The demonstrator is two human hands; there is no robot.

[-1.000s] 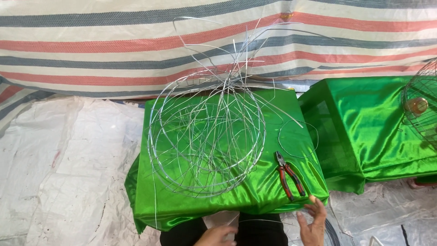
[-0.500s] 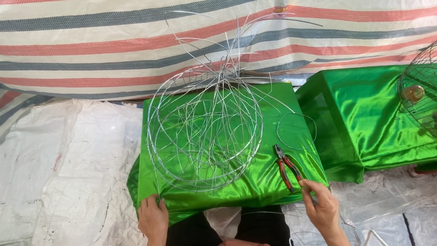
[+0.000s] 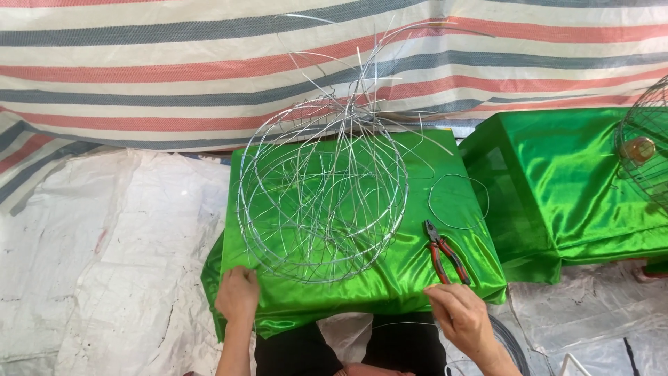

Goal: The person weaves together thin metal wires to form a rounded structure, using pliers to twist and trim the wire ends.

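The left hand (image 3: 237,294) was laid on the near edge of the green cloth (image 3: 390,268) covering the worktop, its fingers curled loosely over the fabric and gripping nothing that could be seen. Just beyond it, a tangled wire frame (image 3: 321,195) was spread across the cloth. A small wire ring (image 3: 458,201) and red-handled pliers (image 3: 445,253) were placed further right. The right hand (image 3: 459,315) was held just below the pliers, fingers bent, apparently pinching a thin wire (image 3: 400,324).
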